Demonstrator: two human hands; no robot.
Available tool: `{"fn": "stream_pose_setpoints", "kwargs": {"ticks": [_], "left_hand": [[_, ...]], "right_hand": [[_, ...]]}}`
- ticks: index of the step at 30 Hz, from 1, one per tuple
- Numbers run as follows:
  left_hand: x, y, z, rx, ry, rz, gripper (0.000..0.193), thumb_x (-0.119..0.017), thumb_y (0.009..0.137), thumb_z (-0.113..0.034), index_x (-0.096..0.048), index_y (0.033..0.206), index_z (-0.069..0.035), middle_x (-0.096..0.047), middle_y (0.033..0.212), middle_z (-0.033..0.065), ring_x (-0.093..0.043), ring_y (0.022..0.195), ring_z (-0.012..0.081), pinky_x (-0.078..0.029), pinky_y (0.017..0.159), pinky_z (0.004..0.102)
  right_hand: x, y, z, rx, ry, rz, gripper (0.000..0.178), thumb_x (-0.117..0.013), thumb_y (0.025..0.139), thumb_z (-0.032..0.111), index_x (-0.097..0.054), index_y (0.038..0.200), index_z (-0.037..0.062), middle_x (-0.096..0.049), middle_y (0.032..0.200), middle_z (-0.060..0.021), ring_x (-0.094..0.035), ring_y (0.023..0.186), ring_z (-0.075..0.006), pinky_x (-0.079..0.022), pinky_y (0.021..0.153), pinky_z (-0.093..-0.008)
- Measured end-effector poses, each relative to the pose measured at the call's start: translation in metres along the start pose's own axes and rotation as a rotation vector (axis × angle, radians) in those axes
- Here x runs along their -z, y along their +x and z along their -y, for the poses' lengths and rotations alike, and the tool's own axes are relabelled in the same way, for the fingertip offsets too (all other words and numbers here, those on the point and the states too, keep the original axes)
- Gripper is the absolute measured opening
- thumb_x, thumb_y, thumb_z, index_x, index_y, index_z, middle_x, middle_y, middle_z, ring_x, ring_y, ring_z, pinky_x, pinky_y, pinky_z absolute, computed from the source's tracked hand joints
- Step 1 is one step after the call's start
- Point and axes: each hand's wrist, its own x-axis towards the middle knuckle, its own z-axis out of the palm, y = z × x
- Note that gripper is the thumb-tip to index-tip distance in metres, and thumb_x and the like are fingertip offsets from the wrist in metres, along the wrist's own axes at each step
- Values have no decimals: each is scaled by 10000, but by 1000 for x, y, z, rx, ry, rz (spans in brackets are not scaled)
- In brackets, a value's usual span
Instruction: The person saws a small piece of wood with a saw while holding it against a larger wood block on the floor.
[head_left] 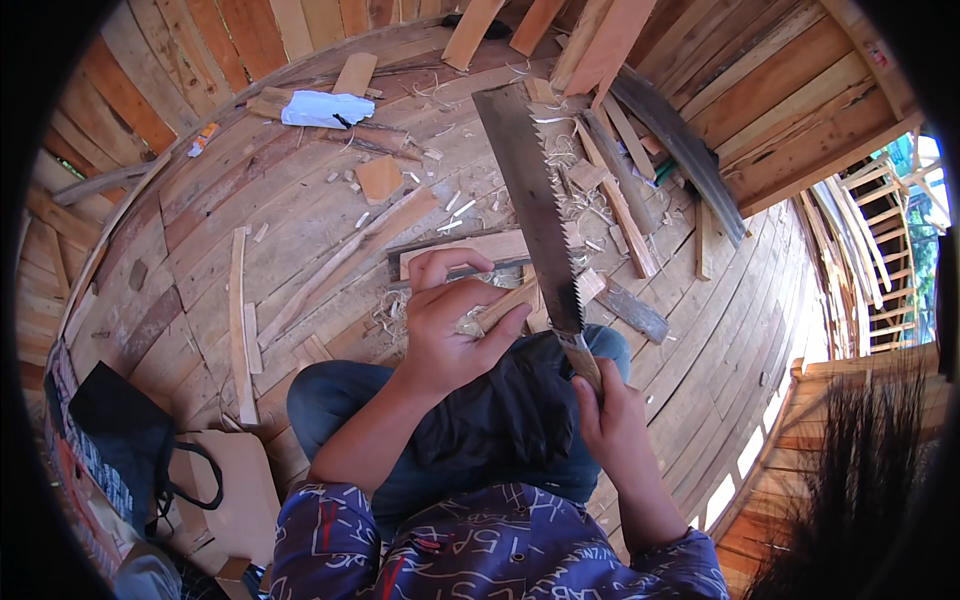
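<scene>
My right hand (613, 408) is closed round the wooden handle of a handsaw (533, 190). Its long toothed blade points up and away from me, with the teeth along the right edge. My left hand (447, 325) pinches a small strip of wood (508, 304) between thumb and fingers, just left of the blade's lower end. Whether the teeth touch the strip, I cannot tell. Below my hands, a dark cloth (490, 425) lies across my lap between my bent knees. A longer board (480, 248) rests on the floor just beyond my left hand.
Wood scraps, shavings and loose strips litter the plank floor (200, 260). Boards and a dark plank (680, 140) lean at the far right. A crumpled white sheet (322, 109) lies at the far left. A cardboard box (235, 490) and black bag (120, 435) stand at near left.
</scene>
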Motion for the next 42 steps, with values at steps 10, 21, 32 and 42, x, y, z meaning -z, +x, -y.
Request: {"fn": "stream_pose_setpoints", "kwargs": {"ticks": [10,21,32,42], "left_hand": [[-8,0,4,-146,159,26,189,-838,667,-94,-712,803,-57,-663,865,69,-606,931,226,-375,870,384],[-69,-25,137,99,248,-157,157,-801,727,-58,-714,858,-57,-672,806,76,-618,840,228,-436,777,352],[-95,-66,243,336,266,-147,124,-755,779,-52,-667,856,-6,-671,821,146,-637,763,323,-499,681,395],[-95,-71,249,451,392,7,151,-752,724,-49,-608,768,-34,-651,735,134,-623,704,358,-489,720,439]], "right_hand": [[8,2,1,-62,-137,55,195,-567,966,194,-541,1076,35,-619,700,-247,-628,675,-445,-476,576,-517],[-53,115,-60,93,-347,178,220,-512,985,245,-515,1014,27,-634,665,-246,-645,655,-441,-507,591,-547],[-115,208,-105,159,-509,405,212,-532,960,239,-515,1017,36,-654,708,-239,-664,691,-437,-540,615,-546],[-131,208,-122,123,-487,429,244,-529,960,251,-522,1079,38,-660,708,-231,-669,689,-428,-540,610,-536]]}}
